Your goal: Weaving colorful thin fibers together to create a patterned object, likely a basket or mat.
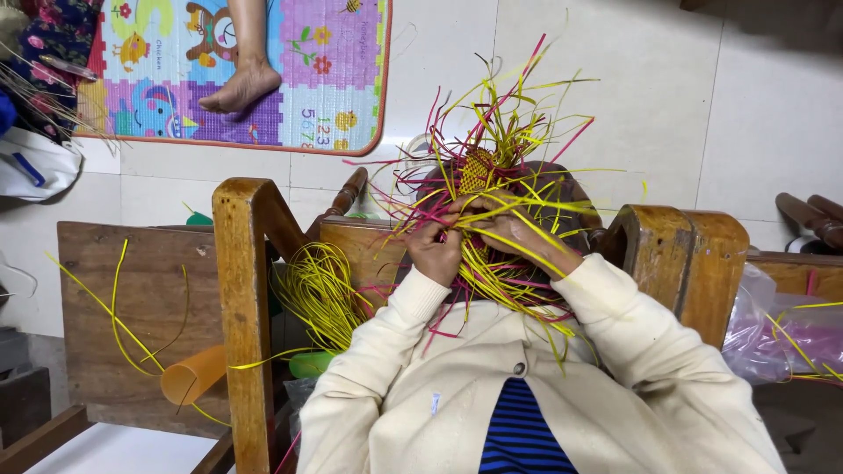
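Observation:
A partly woven piece [477, 169] of yellow and pink strips is held up in front of me, with loose strip ends fanning out in all directions. My left hand [436, 252] grips its lower left edge, fingers closed on the strips. My right hand [516, 232] holds the lower right side, with yellow strips running across its back. The two hands almost touch under the woven patch. Cream cardigan sleeves [386, 351] cover both arms.
A wooden chair frame [241, 290] stands left of my arms, beside a bundle of yellow strips [320, 294], a green object [312, 362] and an orange tube [193, 374]. Another person's bare foot [241, 88] rests on a colourful play mat [334, 79]. A plastic bag [790, 338] lies at right.

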